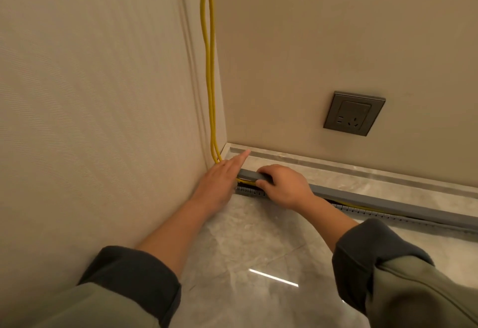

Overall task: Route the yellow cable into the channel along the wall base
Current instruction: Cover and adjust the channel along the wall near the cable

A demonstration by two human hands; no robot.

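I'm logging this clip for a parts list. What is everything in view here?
yellow cable: two strands, yellow, hanging down the wall corner and running under the cover.
channel cover: one, grey, along the wall base, corner end lifted.
slotted channel base: one, grey, on the floor under the cover.
wall socket: one, dark grey, on the right wall above the skirting.
skirting: one, pale marble, at the wall base.
floor: pale grey marble tile.
left hand: flat at the corner, index finger extended.
right hand: gripping the cover's corner end.
sleeves: two, dark cuffs.
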